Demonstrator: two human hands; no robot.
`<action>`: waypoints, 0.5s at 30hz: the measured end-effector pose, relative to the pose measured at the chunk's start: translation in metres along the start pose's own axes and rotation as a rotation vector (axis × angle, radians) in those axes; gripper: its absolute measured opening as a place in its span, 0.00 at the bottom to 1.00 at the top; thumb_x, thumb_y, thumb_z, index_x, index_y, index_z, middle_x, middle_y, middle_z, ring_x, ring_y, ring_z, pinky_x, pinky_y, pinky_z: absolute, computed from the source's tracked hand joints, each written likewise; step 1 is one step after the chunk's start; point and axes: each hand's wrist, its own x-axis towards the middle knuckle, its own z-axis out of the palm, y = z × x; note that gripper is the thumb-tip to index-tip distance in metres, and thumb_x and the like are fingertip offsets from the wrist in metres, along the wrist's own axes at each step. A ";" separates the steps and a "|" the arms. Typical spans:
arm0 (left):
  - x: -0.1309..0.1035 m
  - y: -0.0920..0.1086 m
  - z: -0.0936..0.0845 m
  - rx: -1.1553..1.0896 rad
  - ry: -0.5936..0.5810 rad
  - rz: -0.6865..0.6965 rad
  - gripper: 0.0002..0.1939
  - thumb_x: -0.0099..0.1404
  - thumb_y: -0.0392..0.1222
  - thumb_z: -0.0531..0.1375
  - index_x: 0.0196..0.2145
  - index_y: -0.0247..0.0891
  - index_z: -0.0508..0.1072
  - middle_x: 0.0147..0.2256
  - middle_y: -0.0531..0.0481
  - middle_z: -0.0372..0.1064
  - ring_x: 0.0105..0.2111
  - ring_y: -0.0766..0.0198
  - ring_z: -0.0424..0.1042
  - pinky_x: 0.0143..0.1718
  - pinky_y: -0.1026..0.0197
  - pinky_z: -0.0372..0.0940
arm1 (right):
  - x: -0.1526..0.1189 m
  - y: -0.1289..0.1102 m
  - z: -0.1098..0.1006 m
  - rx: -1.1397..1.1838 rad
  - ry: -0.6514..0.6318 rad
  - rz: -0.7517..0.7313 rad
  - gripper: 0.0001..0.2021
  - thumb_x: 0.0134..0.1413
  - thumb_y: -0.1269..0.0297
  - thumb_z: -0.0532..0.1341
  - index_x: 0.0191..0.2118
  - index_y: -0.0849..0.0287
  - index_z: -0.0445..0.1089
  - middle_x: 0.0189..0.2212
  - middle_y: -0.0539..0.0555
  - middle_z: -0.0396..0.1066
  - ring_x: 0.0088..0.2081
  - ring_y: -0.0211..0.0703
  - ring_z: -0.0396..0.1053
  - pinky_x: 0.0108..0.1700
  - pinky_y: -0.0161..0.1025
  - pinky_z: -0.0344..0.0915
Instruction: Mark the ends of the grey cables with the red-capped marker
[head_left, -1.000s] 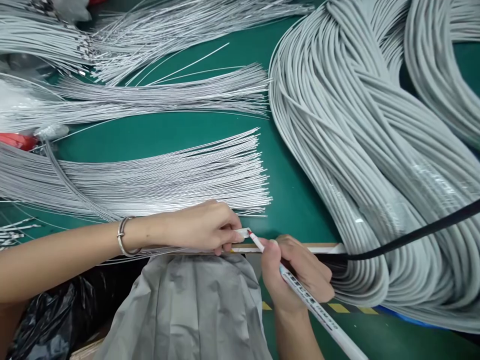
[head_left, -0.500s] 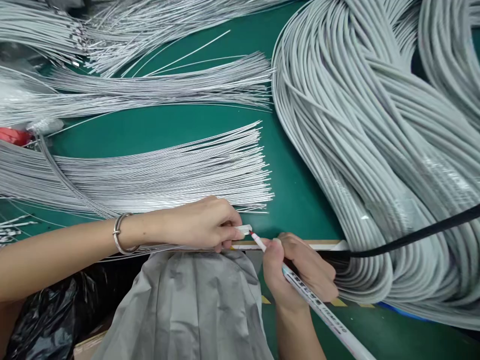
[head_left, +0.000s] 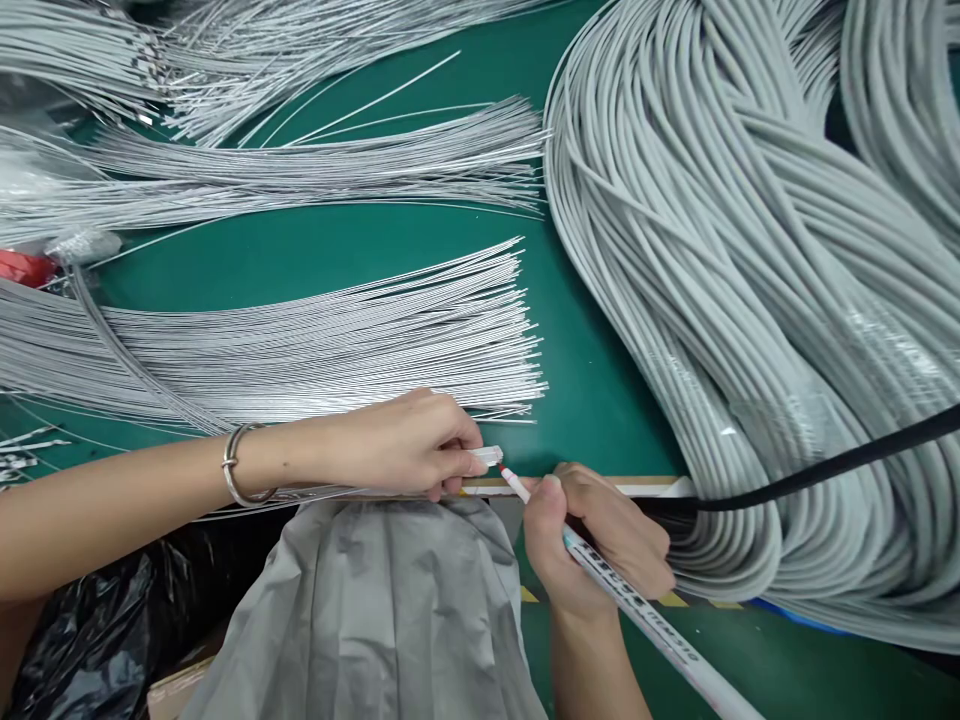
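Note:
Between the thumb and fingers of my left hand point(head_left: 420, 440) is a small translucent white plastic connector point(head_left: 489, 456), its end poking out to the right. Thin wires point(head_left: 330, 494) run along the table edge under my left forearm; whether they join the connector is hidden by the hand. My right hand point(head_left: 600, 540) grips a white marker pen point(head_left: 637, 607) with dark lettering, slanted up and left. Its red tip is right at the connector's exposed end, very close or touching; I cannot tell which.
A fanned bundle of thin grey wires point(head_left: 360, 340) lies just beyond my left hand, with another bundle point(head_left: 337, 160) behind it. Thick coils of grey cable point(head_left: 712, 250) fill the right side. A black strap point(head_left: 825, 467) crosses them. The green tabletop point(head_left: 600, 400) shows between.
The marker tip sits slightly lower against the connector's end than before. Both hands keep their grips, and the whole view has shifted a little.

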 end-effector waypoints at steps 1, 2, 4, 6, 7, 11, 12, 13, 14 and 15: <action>0.000 0.000 0.000 0.002 0.002 0.003 0.16 0.68 0.44 0.53 0.25 0.35 0.69 0.22 0.53 0.72 0.21 0.71 0.71 0.21 0.71 0.59 | 0.000 0.000 0.000 0.003 0.001 -0.005 0.15 0.46 0.83 0.61 0.19 0.58 0.59 0.14 0.44 0.56 0.16 0.30 0.53 0.19 0.32 0.54; 0.000 0.000 0.000 0.005 0.005 0.008 0.16 0.68 0.44 0.53 0.25 0.35 0.69 0.22 0.53 0.72 0.21 0.71 0.71 0.21 0.71 0.59 | 0.000 0.000 0.000 0.010 0.001 -0.013 0.14 0.46 0.83 0.60 0.20 0.58 0.59 0.14 0.44 0.57 0.16 0.30 0.53 0.19 0.32 0.54; 0.000 0.000 0.000 0.014 0.011 0.016 0.17 0.69 0.44 0.53 0.24 0.36 0.69 0.22 0.53 0.72 0.21 0.71 0.71 0.21 0.71 0.59 | 0.000 0.000 -0.001 0.020 -0.012 -0.022 0.14 0.46 0.83 0.60 0.21 0.58 0.60 0.15 0.45 0.58 0.17 0.31 0.54 0.20 0.33 0.55; 0.000 0.000 0.000 0.021 0.011 0.020 0.17 0.69 0.45 0.52 0.24 0.35 0.69 0.21 0.53 0.72 0.20 0.71 0.70 0.21 0.72 0.59 | 0.000 0.000 -0.001 0.022 -0.032 -0.030 0.14 0.46 0.84 0.60 0.22 0.59 0.60 0.15 0.45 0.59 0.17 0.31 0.54 0.20 0.33 0.55; 0.000 0.000 0.000 0.022 0.010 0.020 0.17 0.69 0.45 0.52 0.24 0.36 0.70 0.21 0.53 0.72 0.20 0.71 0.70 0.21 0.72 0.59 | 0.000 0.000 -0.001 0.022 -0.037 -0.032 0.14 0.46 0.84 0.60 0.22 0.59 0.60 0.16 0.45 0.59 0.17 0.31 0.54 0.20 0.33 0.54; 0.000 -0.001 0.000 0.018 0.012 0.019 0.17 0.69 0.45 0.52 0.25 0.36 0.69 0.22 0.53 0.72 0.21 0.71 0.71 0.21 0.72 0.59 | 0.001 0.000 -0.002 0.021 -0.019 -0.017 0.14 0.47 0.83 0.60 0.20 0.59 0.59 0.15 0.44 0.57 0.17 0.30 0.53 0.20 0.32 0.54; 0.000 -0.001 0.000 0.020 0.015 0.019 0.18 0.69 0.46 0.52 0.25 0.36 0.70 0.22 0.53 0.72 0.21 0.72 0.71 0.21 0.72 0.59 | 0.001 0.000 -0.002 0.018 -0.017 -0.010 0.14 0.47 0.83 0.60 0.20 0.59 0.59 0.14 0.44 0.57 0.17 0.30 0.53 0.20 0.32 0.54; 0.000 -0.002 0.000 0.022 0.015 0.020 0.18 0.69 0.46 0.52 0.25 0.36 0.70 0.22 0.53 0.72 0.21 0.72 0.71 0.21 0.72 0.59 | 0.001 0.000 -0.002 0.013 -0.018 -0.003 0.14 0.47 0.82 0.60 0.20 0.59 0.60 0.14 0.44 0.57 0.16 0.30 0.53 0.20 0.32 0.54; -0.001 -0.002 0.000 0.025 0.015 0.021 0.18 0.69 0.47 0.52 0.25 0.36 0.70 0.22 0.53 0.72 0.21 0.72 0.71 0.21 0.72 0.59 | 0.001 0.000 -0.002 0.009 -0.020 0.002 0.14 0.47 0.82 0.60 0.20 0.59 0.60 0.14 0.44 0.57 0.16 0.30 0.53 0.20 0.32 0.55; -0.001 -0.002 0.001 0.026 0.015 0.023 0.19 0.69 0.47 0.52 0.25 0.36 0.70 0.22 0.53 0.72 0.20 0.72 0.71 0.20 0.72 0.59 | 0.001 0.000 -0.002 0.007 -0.021 0.003 0.14 0.47 0.82 0.60 0.19 0.59 0.60 0.15 0.44 0.57 0.16 0.30 0.53 0.20 0.32 0.55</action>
